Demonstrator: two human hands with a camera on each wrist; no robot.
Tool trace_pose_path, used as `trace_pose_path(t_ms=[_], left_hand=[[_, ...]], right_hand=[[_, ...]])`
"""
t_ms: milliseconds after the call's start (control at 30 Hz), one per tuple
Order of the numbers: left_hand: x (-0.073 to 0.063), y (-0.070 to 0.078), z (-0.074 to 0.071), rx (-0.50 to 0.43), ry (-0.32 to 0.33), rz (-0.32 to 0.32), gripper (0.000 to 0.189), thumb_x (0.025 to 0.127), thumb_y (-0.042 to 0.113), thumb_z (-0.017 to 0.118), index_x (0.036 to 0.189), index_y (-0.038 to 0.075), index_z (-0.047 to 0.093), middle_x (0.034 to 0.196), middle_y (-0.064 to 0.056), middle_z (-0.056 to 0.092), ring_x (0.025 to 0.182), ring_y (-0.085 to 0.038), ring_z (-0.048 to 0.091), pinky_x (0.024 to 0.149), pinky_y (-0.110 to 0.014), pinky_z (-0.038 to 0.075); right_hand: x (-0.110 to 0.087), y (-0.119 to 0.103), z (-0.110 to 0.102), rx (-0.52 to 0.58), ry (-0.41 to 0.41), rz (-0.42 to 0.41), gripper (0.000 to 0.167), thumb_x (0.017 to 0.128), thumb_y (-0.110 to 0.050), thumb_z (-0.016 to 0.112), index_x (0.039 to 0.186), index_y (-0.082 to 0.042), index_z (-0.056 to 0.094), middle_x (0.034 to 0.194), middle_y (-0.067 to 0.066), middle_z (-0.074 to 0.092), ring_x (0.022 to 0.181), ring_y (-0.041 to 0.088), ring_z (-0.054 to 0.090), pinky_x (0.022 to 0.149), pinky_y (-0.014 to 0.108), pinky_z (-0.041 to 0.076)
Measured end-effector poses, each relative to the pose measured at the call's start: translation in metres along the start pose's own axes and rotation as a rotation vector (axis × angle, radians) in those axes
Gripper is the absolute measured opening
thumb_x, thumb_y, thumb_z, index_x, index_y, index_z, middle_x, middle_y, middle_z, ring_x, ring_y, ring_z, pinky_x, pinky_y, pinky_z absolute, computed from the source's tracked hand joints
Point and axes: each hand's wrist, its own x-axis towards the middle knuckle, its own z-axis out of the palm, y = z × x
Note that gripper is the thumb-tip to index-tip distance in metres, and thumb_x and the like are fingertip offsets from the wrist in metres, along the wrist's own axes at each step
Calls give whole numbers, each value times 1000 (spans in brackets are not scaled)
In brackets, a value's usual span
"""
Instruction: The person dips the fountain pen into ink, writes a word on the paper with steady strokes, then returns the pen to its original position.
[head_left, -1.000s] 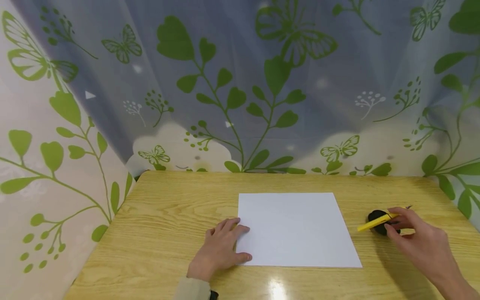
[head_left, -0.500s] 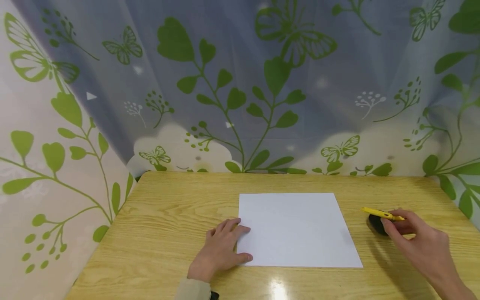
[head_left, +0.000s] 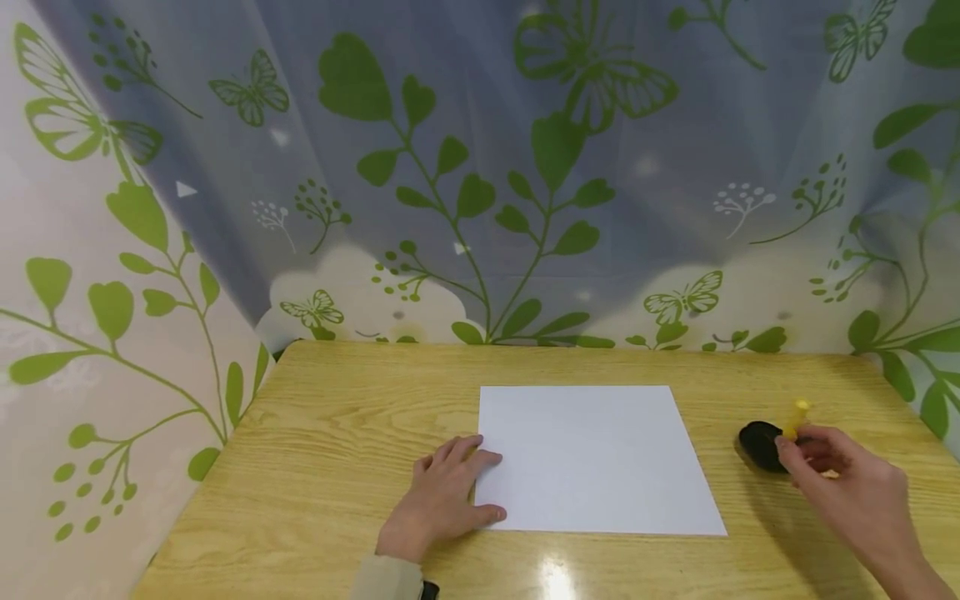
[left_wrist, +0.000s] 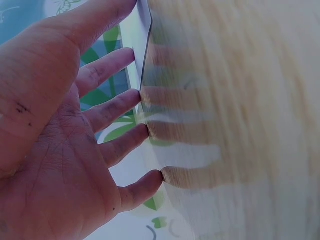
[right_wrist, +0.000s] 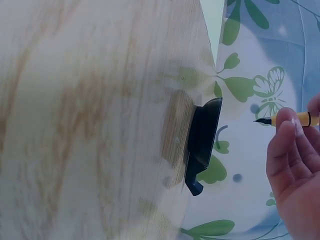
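Flat on the table [head_left: 360, 400] lies a blank white sheet of paper [head_left: 592, 458]. My left hand [head_left: 442, 496] rests with spread fingers on its left edge; the left wrist view shows those fingertips along the sheet's edge and the wood. My right hand [head_left: 855, 475] pinches a yellow pen [head_left: 800, 414] between thumb and fingers, right of the paper. The pen's dark pointed tip [right_wrist: 263, 121] pokes out past the fingertips in the right wrist view. Just left of that hand sits a small shallow black dish [head_left: 761, 446] with a short handle-like end.
Behind the table's back edge hangs a blue-grey curtain [head_left: 465, 167] printed with green leaves and butterflies. A pale curtain [head_left: 67, 400] of the same pattern borders the left side.
The yellow pen has swung in my right fingers, from lying across over the black dish to pointing up and away. My left hand and the paper have stayed in place.
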Motion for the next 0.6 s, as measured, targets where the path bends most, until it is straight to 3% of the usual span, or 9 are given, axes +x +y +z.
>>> trace_pose_path(t_ms=[133, 200, 267, 367, 500, 600], left_hand=[[1, 0, 0, 8, -1, -1, 64, 86, 46, 80, 141, 21, 58, 160, -11, 42, 148, -42, 37, 109, -72, 33], [1, -1, 0, 10, -2, 1, 64, 85, 46, 80, 141, 21, 58, 160, -11, 41, 147, -41, 37, 108, -72, 33], [2, -1, 0, 11, -2, 4, 65, 85, 46, 80, 141, 21, 58, 160, -11, 41, 147, -41, 37, 108, -71, 34], [2, 0, 0, 4, -3, 6, 65, 85, 45, 80, 141, 21, 58, 160, -11, 42, 147, -40, 37, 108, -71, 34], [1, -1, 0, -6, -7, 7, 65, 85, 45, 80, 141, 21, 58, 160, -11, 42, 147, -40, 37, 107, -71, 34], [1, -1, 0, -12, -12, 4, 65, 86, 46, 79, 142, 21, 59, 161, -11, 40, 147, -40, 37, 107, -72, 33]], right_hand=[[-2, 1, -4, 127, -72, 79, 17, 89, -7, 77, 101, -4, 66, 77, -34, 59, 57, -15, 54, 48, 13, 44], [-3, 2, -6, 184, -113, 148, 18, 92, -11, 75, 104, -6, 62, 77, -37, 58, 55, -3, 59, 46, 19, 46], [-3, 4, -6, 211, -154, 211, 20, 95, -15, 73, 107, -7, 60, 76, -32, 62, 53, 8, 62, 45, 24, 48], [-2, 8, -6, 204, -195, 269, 20, 98, -20, 69, 110, -7, 59, 77, -34, 63, 59, 5, 66, 47, 27, 52], [-2, 16, -6, 257, -212, 281, 18, 99, -18, 69, 111, -6, 62, 80, -34, 64, 62, 4, 68, 49, 27, 53], [-2, 21, -7, 290, -210, 290, 16, 97, -20, 72, 107, -11, 63, 76, -27, 69, 61, 7, 68, 48, 27, 54]])
